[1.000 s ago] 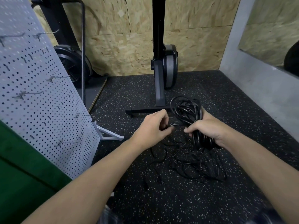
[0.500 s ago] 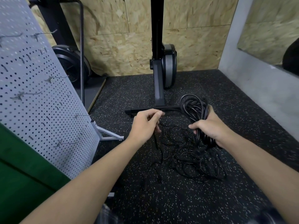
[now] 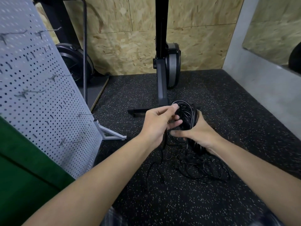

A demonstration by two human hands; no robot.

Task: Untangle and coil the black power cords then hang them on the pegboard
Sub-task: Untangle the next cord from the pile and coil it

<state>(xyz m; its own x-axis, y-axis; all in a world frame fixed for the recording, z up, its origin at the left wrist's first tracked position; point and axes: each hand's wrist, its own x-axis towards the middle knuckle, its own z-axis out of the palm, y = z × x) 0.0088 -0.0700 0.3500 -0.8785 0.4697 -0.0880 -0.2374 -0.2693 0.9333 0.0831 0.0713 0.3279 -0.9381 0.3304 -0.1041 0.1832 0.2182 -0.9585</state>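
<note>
My right hand [image 3: 197, 133] grips a coil of black power cord [image 3: 187, 114] held upright above the floor. My left hand [image 3: 158, 122] pinches a strand of the same cord at the top left of the coil, fingers curled round it. Below the hands a tangle of loose black cords [image 3: 200, 167] lies on the speckled floor, with strands running up into the coil. A grey pegboard [image 3: 37, 88] with several metal hooks stands tilted at the left.
The pegboard's white metal foot [image 3: 112, 133] juts onto the floor. A black exercise-machine stand [image 3: 161, 62] rises just behind the hands, its base bar on the floor. A fan-like wheel [image 3: 73, 62] sits at the back left. A green surface [image 3: 24, 173] fills the lower left.
My left hand drew a strand out to the left, then swung back up to the top of the coil. The right hand kept hold of the coil and shifted slightly.
</note>
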